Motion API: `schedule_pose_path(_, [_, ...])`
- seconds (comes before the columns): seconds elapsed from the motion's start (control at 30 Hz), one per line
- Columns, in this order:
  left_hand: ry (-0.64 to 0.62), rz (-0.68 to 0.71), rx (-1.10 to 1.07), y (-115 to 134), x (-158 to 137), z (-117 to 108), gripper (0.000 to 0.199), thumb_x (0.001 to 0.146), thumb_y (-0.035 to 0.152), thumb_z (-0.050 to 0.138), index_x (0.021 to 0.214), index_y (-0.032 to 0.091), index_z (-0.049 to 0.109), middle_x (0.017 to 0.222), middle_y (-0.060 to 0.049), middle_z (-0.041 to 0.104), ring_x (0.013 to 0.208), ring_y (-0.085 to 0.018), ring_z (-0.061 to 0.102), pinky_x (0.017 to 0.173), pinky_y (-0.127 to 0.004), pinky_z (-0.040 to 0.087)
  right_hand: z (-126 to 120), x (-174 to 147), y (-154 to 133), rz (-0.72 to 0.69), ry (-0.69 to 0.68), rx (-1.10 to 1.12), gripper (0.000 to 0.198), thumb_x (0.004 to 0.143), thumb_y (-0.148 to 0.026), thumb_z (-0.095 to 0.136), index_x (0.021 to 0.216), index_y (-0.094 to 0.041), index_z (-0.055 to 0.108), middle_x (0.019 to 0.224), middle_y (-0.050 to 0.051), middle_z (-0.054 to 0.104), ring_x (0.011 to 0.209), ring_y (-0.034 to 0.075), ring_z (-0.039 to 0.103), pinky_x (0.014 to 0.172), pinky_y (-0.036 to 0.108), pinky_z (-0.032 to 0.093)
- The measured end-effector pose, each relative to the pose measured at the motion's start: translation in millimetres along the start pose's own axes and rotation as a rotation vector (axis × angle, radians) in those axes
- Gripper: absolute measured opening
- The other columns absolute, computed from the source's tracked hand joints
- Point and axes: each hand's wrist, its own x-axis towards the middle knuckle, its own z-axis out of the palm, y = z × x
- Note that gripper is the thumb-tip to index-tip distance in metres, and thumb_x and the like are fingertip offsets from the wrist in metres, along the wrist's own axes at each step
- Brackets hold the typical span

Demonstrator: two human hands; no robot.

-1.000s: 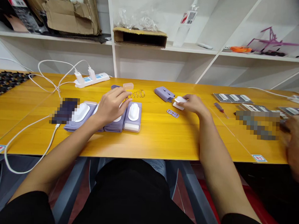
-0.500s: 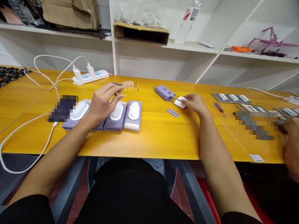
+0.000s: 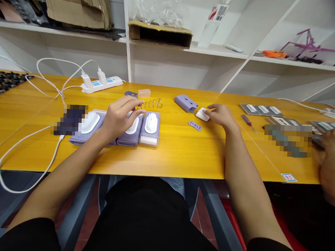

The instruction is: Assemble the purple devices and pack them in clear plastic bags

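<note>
My left hand (image 3: pixel 123 114) is closed on one end of a coil spring (image 3: pixel 153 103), which sticks out to the right from the fingertips above the purple cases. Three or so purple cases with white oval tops sit below it; the rightmost case (image 3: pixel 150 129) shows fully, others are partly behind the hand. My right hand (image 3: pixel 219 115) grips a small white block-shaped part (image 3: pixel 202 114) by its right side. Just left of that part lies a purple perforated housing (image 3: pixel 186 103). A flat purple plate with holes (image 3: pixel 195 125) rests in front.
Behind my left hand lie a purple cap (image 3: pixel 131 94) and a clear pinkish cap (image 3: pixel 144 92). A power strip (image 3: pixel 102 85) with cables stands at back left. To the right are a screwdriver (image 3: pixel 248 122), a tray (image 3: pixel 261 109) and a co-worker's hand (image 3: pixel 332 155).
My left hand has moved a little to the right with the spring, uncovering the purple cap behind it. The right hand stays by the white part, which is turned slightly.
</note>
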Motion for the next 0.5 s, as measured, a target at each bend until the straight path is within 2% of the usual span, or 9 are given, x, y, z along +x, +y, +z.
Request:
schedule_pose_path(0.2, [0.022,-0.019,-0.008,1.8,0.2,0.1,0.015,0.112,0.029,0.079,0.125,0.022,0.081,0.115,-0.008,0.089,0.102,-0.023,0.086,0.094,-0.037,0.068,-1.0,-5.9,-15.3,-0.179,0.216,0.061,0.030,0.098,-0.035,0.075,0.119,-0.017,0.087,0.130,0.022,0.085,0.126,0.040,0.079,0.118,0.057,0.058])
schedule_pose_path(0.3, [0.023,-0.022,-0.001,4.8,0.4,1.8,0.015,0.113,0.029,0.078,0.125,0.022,0.082,0.115,-0.008,0.090,0.100,-0.022,0.086,0.093,-0.037,0.069,2.9,-15.8,-34.4,-0.311,0.266,0.169,0.021,0.099,-0.035,0.073,0.108,-0.022,0.087,0.124,0.018,0.087,0.120,0.039,0.081,0.113,0.057,0.062])
schedule_pose_path(0.4, [0.043,0.013,-0.008,9.0,-0.5,4.7,0.013,0.112,0.028,0.079,0.123,0.021,0.082,0.113,-0.008,0.091,0.099,-0.022,0.087,0.092,-0.036,0.069,11.0,-34.2,-62.4,-0.462,0.239,0.344,0.021,0.101,-0.039,0.074,0.103,-0.024,0.088,0.113,0.014,0.089,0.108,0.035,0.083,0.101,0.051,0.067])
schedule_pose_path(0.5, [0.026,0.011,-0.027,13.7,-1.9,8.2,0.013,0.113,0.029,0.078,0.122,0.021,0.083,0.112,-0.008,0.091,0.102,-0.023,0.088,0.095,-0.037,0.070,19.8,-60.5,-95.3,-0.632,0.110,0.511,0.033,0.100,-0.053,0.081,0.119,-0.027,0.089,0.116,0.010,0.089,0.100,0.029,0.083,0.093,0.046,0.068])
